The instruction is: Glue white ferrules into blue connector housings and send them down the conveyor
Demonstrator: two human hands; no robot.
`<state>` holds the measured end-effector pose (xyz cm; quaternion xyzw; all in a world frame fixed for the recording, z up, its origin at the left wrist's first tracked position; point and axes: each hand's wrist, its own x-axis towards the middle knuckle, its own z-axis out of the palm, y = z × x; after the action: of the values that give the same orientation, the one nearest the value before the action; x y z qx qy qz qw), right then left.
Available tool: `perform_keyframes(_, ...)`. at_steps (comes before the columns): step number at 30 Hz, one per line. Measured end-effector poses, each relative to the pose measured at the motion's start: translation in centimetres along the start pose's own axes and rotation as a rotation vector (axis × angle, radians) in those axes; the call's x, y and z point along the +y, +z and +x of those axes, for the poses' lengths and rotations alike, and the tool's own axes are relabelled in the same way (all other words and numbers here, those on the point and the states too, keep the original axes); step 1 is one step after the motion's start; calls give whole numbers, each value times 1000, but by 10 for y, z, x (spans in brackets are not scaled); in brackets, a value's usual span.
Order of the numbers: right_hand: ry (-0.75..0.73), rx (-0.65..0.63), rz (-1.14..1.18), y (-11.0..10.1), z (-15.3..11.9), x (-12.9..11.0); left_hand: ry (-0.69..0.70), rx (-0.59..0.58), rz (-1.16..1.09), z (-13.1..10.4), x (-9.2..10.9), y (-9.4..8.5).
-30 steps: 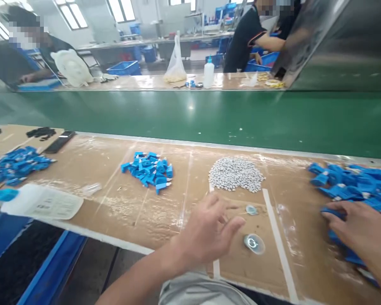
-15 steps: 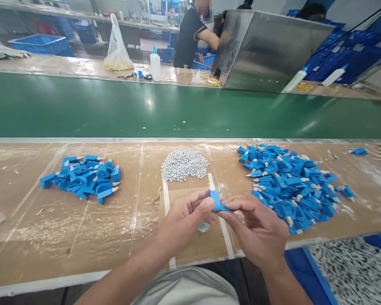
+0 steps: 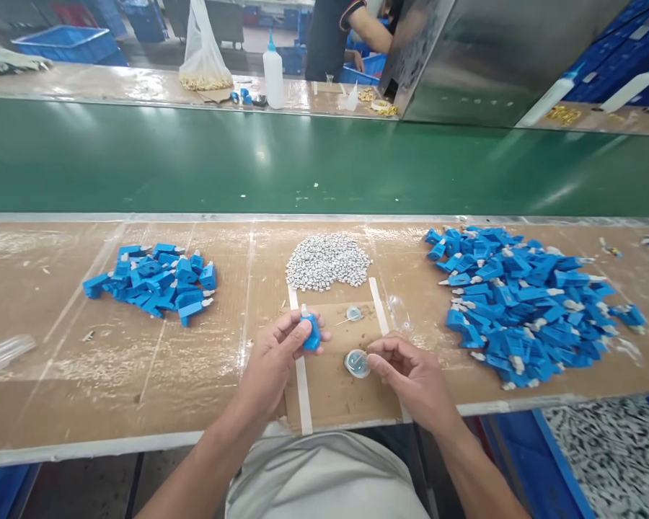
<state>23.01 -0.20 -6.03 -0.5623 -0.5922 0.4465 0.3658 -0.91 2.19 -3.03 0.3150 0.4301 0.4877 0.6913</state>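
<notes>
My left hand (image 3: 281,353) is closed around a small blue plastic piece (image 3: 310,334) with a white tip pointing up. My right hand (image 3: 411,371) is at a small round dish (image 3: 356,364) that holds something clear and bluish. Its thumb and forefinger are pinched on what looks like a thin stick (image 3: 361,357) reaching into the dish. Behind the dish lies a smaller round lid-like thing (image 3: 353,313) with a thin stick beside it. A heap of small whitish-grey bits (image 3: 328,261) lies beyond both hands.
Similar blue pieces form a small pile (image 3: 154,281) on the left and a larger pile (image 3: 524,303) on the right. A green belt (image 3: 195,158) runs behind the table. Across it stand a white bottle (image 3: 273,76) and a metal box (image 3: 497,65); a co-worker (image 3: 329,43) is there.
Both hands were together on the blue piece. My left hand has moved left with it, while my right hand has let go and come to the dish. The view has tilted down.
</notes>
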Motion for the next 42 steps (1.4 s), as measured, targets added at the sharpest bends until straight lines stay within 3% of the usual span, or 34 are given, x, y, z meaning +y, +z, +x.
perform_keyframes(6, -30, -30, 3, 11, 5, -11, -23, -21, -20, 1, -12, 5)
perform_keyframes(15, -290, -66, -247, 7, -2, -13, -53, 27, -58, -3, -17, 2)
perform_keyframes(21, -280, -135, -289, -1, -4, -21, -156, -43, -133, -6, -18, 7)
perform_keyframes(27, -177, 93, -134, -10, 0, -28, -255, -123, -206, -8, -19, 16)
perform_keyframes(32, -296, 264, 58, -6, 0, -44, -297, -221, -253, -11, -20, 24)
perform_keyframes(36, -391, 287, 75, 3, 1, -58, -308, -237, -290, -11, -21, 28)
perform_keyframes(42, -414, 256, 66, 8, 4, -61, -285, -292, -287, -11, -20, 30)
